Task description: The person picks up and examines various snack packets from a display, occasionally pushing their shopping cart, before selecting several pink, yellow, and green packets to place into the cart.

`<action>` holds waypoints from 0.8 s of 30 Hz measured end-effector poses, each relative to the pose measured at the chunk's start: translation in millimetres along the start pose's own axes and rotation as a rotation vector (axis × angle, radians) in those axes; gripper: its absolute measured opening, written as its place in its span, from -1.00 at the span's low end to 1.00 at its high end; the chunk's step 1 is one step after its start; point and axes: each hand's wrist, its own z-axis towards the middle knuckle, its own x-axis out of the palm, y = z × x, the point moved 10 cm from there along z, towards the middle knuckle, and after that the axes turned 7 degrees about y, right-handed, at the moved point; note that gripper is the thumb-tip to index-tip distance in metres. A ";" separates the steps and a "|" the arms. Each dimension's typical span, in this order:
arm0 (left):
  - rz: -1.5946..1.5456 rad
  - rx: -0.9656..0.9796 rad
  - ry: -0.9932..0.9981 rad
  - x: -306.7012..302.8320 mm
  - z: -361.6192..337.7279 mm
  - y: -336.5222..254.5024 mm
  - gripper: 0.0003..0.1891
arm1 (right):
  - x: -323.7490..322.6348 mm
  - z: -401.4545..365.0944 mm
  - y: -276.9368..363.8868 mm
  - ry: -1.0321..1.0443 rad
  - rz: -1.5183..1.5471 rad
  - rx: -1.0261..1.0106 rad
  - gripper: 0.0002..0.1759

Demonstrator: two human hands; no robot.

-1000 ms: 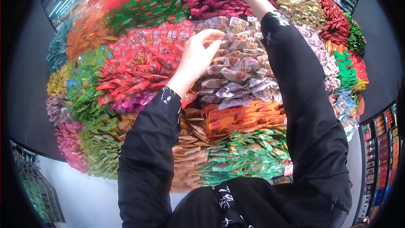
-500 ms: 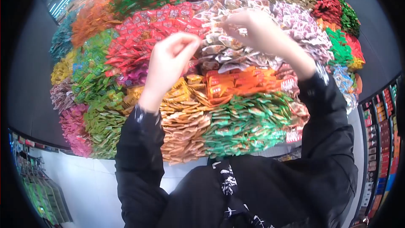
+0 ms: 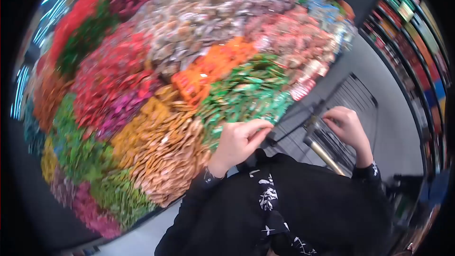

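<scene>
Close to my body, my left hand (image 3: 239,143) is closed, thumb and forefinger pressed together. It is beside the green packets (image 3: 251,92) at the near edge of a large heaped display, and whatever it may pinch is too small to make out. Farther right, above a shopping cart (image 3: 353,97), hovers my right hand (image 3: 348,125) with its fingers curled in. Any thing between those fingertips cannot be made out. The cart's gold-coloured bar (image 3: 327,158) runs below this hand. Orange packets (image 3: 211,68) and tan packets (image 3: 168,161) lie near the green ones.
Red packets (image 3: 111,73), white-and-brown packets (image 3: 189,21) and pink packets (image 3: 294,38) fill the display further off. Store shelves (image 3: 412,42) with boxed goods line the right side. Grey floor (image 3: 393,109) shows between cart and shelves.
My view has turned to the right, bringing the cart into sight. Both hands have come down from over the packets toward my body, the right one now above the cart.
</scene>
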 end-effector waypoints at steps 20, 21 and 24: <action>0.650 0.303 0.511 376.2 -8.9 -16.6 -0.65 | 54.6 -418.9 -134.5 0.009 -0.219 0.997 -0.69; 0.635 0.346 0.434 371.8 -10.9 -21.8 -0.61 | 60.8 -424.3 -136.4 0.011 -0.207 0.976 -0.69; 0.631 0.383 0.372 371.8 -16.5 -26.2 -0.63 | 56.9 -426.5 -137.1 -0.070 -0.342 0.902 -0.65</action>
